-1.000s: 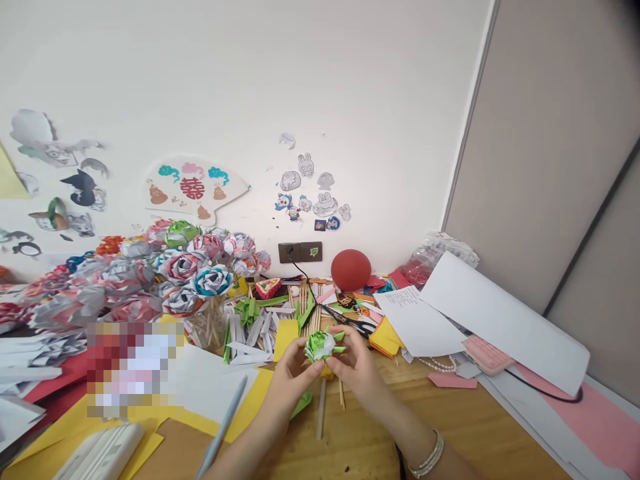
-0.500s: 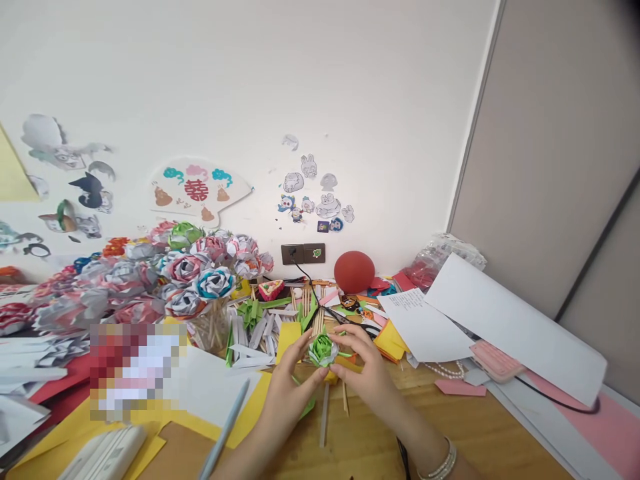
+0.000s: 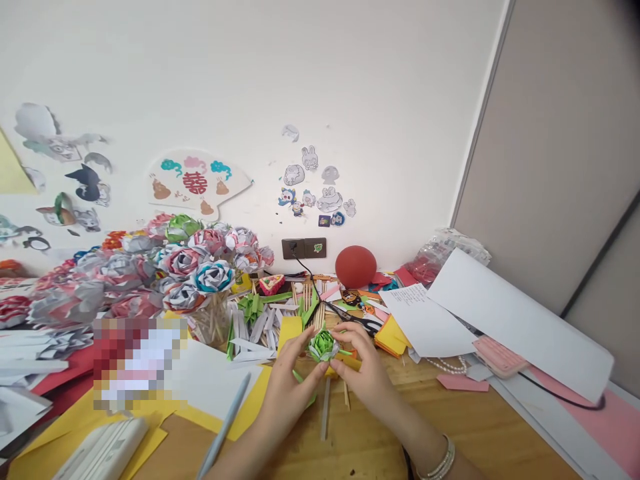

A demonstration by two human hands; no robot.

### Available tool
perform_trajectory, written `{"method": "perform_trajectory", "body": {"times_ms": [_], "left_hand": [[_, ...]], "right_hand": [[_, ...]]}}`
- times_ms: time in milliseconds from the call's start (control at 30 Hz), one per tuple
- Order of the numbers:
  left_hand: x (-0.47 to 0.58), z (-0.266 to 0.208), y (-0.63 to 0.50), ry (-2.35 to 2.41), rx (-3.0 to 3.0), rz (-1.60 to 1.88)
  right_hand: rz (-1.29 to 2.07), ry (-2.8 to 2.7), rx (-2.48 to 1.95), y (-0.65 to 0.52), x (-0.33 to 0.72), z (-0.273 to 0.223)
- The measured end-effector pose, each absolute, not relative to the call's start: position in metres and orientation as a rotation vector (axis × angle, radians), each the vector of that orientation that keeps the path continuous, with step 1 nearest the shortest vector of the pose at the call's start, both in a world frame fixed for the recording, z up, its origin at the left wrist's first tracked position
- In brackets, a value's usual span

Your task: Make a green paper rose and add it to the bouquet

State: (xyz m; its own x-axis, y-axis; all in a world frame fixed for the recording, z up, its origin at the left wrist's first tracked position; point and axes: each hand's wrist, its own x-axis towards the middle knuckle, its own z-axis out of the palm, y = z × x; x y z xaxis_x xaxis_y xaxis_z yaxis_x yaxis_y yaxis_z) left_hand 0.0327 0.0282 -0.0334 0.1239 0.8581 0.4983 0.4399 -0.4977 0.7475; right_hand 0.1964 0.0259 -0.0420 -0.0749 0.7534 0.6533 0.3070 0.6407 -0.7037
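Between my two hands is a green and white folded paper flower (image 3: 324, 345), held above the wooden table (image 3: 370, 440). My left hand (image 3: 295, 373) grips its left side, thumb low and fingers behind. On the opposite side, my right hand (image 3: 363, 363) has its thumb at the flower's lower edge and its fingers curved over the top right. Below the flower, thin sticks (image 3: 347, 395) and a narrow paper strip (image 3: 325, 410) lie on the table. Yellow folded paper (image 3: 391, 335) rests just right of my right hand.
Many paper flowers (image 3: 183, 260) stand bunched at the left. Folded paper strips (image 3: 257, 327) and a red balloon (image 3: 355, 267) lie behind my hands. A grey pen (image 3: 225, 423) and a white device (image 3: 103, 450) are front left. Paper sheets (image 3: 520, 320) and a pink calculator-like object (image 3: 500, 357) lie right.
The view has shifted slightly. Both hands keep hold of the paper flower, which now shows a little more upright and rounded between the fingers.
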Motion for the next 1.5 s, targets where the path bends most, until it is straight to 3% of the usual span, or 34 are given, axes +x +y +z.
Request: {"method": "perform_trajectory", "body": {"times_ms": [1500], "left_hand": [[0.028, -0.023, 0.023, 1.244, 2.153, 1.339]], "right_hand": [[0.621, -1.661, -0.883, 0.024, 0.196, -0.038]]}}
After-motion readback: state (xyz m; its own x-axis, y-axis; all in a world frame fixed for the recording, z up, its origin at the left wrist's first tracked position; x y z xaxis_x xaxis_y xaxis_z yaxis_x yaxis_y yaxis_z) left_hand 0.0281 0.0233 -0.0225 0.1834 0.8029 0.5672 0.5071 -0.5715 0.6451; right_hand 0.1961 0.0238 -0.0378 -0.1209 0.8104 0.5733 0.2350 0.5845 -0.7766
